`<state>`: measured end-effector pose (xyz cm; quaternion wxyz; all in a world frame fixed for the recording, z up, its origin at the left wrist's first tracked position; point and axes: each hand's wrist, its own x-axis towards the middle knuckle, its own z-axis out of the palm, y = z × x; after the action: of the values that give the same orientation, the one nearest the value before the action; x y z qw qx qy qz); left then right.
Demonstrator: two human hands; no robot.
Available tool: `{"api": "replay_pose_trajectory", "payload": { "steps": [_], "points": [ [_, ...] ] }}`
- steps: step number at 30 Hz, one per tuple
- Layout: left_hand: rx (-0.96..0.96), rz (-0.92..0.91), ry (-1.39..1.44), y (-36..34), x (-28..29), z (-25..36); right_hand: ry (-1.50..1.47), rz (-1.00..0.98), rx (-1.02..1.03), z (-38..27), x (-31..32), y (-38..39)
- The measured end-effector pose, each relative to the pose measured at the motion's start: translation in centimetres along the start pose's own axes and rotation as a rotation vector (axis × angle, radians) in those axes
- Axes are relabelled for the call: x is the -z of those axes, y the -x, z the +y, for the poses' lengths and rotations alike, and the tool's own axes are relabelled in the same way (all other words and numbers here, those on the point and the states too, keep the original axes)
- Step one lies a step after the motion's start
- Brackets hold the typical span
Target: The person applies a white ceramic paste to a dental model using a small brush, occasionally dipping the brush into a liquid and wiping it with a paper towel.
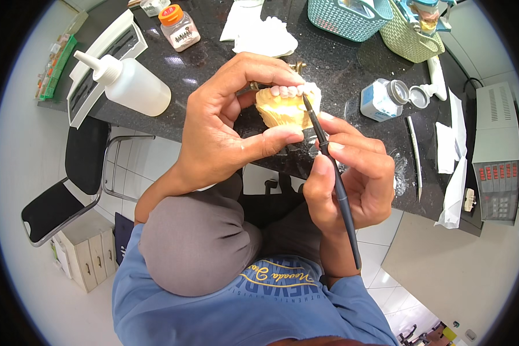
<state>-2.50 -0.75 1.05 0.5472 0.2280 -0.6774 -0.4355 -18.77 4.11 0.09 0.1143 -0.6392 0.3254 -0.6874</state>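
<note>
My left hand (225,118) grips a yellow dental cast (279,115), thumb along its lower edge and fingers over the top. A row of whitish-pink teeth (287,91) lines the cast's upper side. In my right hand (354,173) is a slim black brush-like tool (341,202), held like a pen. Its dark tip meets the cast near the teeth at the right end; the exact contact is too small to tell. Part of a brass-coloured metal piece (297,67) shows behind the cast, mostly hidden by my left fingers.
A white squeeze bottle (138,89) and an orange-lidded jar (180,32) stand on the dark speckled counter (213,75) at left. White tissue (265,39) and two baskets (352,22) lie beyond. On the right are an opened bottle (380,101), a thin white stick (414,155) and a grey device (496,155).
</note>
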Motion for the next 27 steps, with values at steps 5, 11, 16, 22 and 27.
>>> {"api": "replay_pose_trajectory", "payload": {
  "steps": [5,11,16,22,27],
  "points": [
    [0.028,-0.03,-0.022,0.11,0.24,-0.02,0.009,-0.005,0.007,-0.11,0.03,-0.03],
    [0.041,-0.023,-0.018,0.13,0.19,0.11,-0.002,-0.005,0.02,0.06,0.18,0.03],
    [0.044,-0.017,-0.01,0.15,0.15,0.04,-0.003,-0.013,0.016,0.04,0.07,0.01],
    [0.046,-0.021,-0.003,0.11,0.15,0.11,0.019,-0.024,0.025,-0.08,0.12,-0.12],
    [0.048,-0.026,-0.006,0.12,0.16,0.1,0.049,-0.044,0.026,-0.1,0.14,-0.27]
  ]
}}
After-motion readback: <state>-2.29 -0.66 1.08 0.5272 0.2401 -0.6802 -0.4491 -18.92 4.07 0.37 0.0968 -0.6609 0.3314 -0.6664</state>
